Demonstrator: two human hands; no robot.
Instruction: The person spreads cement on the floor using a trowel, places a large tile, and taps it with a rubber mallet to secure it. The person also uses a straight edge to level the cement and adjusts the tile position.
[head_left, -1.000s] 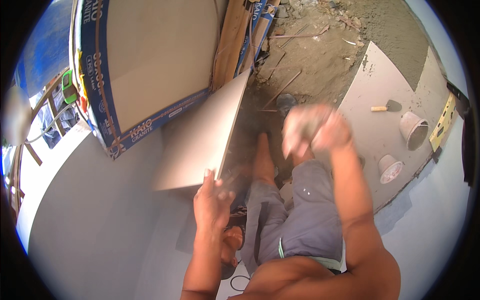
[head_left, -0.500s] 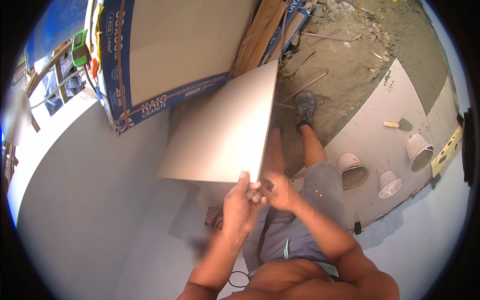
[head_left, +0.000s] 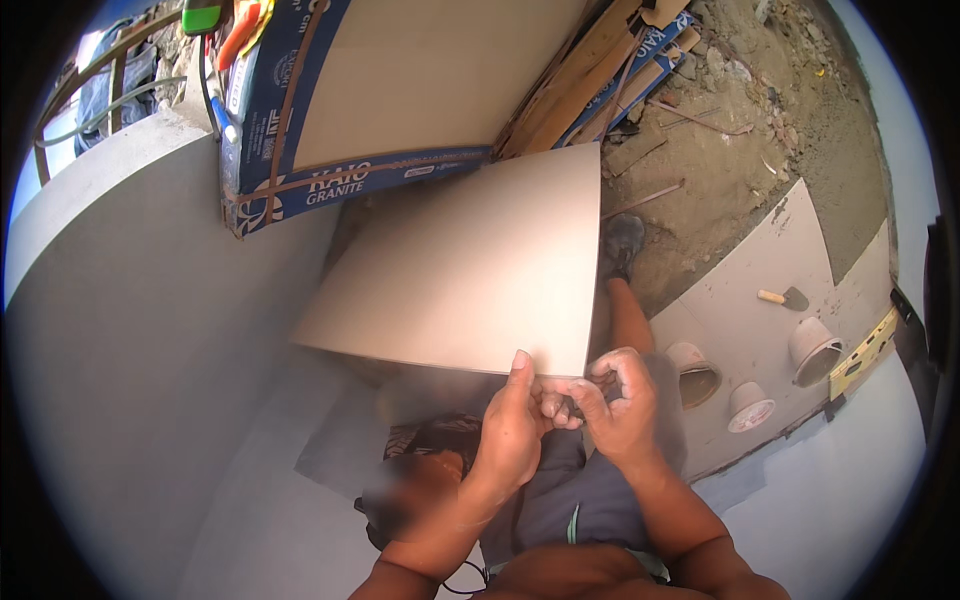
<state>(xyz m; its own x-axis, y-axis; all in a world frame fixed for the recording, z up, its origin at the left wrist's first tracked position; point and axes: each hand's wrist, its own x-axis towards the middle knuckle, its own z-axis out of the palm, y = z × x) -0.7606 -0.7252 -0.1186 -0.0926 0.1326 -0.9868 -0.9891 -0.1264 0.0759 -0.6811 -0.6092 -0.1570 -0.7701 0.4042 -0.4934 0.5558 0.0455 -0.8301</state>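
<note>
One beige tile (head_left: 480, 270), right edge running forward, long axis unclear

A little trowel (head_left: 783, 299) with a wood handle (head_left: 770, 296) and three pale buckets (head_left: 808, 340) are on the light floor (head_left: 740, 280), with a yellow level (head_left: 865, 352) close by, brown dirt (head_left: 720, 180) and sticks (head_left: 642, 200) past them, and a big blue box (head_left: 265, 110) near the grey wall (head_left: 150, 250).

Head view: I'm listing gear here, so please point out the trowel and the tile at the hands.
Trowel (head_left: 793, 299), head view: on its metal blade.
Tile (head_left: 485, 268), head view: on the middle of its broad face.
</note>
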